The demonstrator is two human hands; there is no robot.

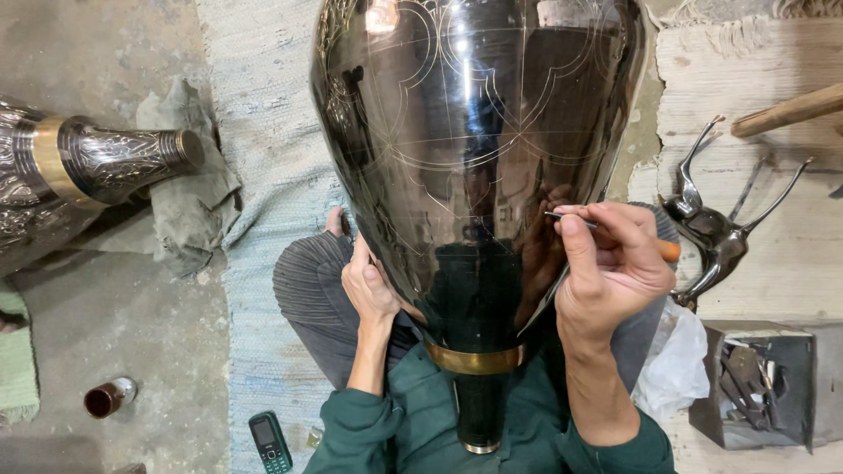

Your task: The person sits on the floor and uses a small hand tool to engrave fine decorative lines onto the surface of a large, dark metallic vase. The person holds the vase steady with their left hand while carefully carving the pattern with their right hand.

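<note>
A large shiny dark metal vase with fine engraved line patterns and a brass band near its neck lies across my lap. Pressed flat against its lower left side, my left hand steadies it. My right hand grips a thin engraving tool with an orange handle, its tip touching the vase's right side. Dark reflections of the hand show on the polished surface.
Another engraved vase lies on a grey cloth at the left. A small brown bottle and a mobile phone rest on the floor. A metal deer-like figure, a wooden handle and a box of tools are at right.
</note>
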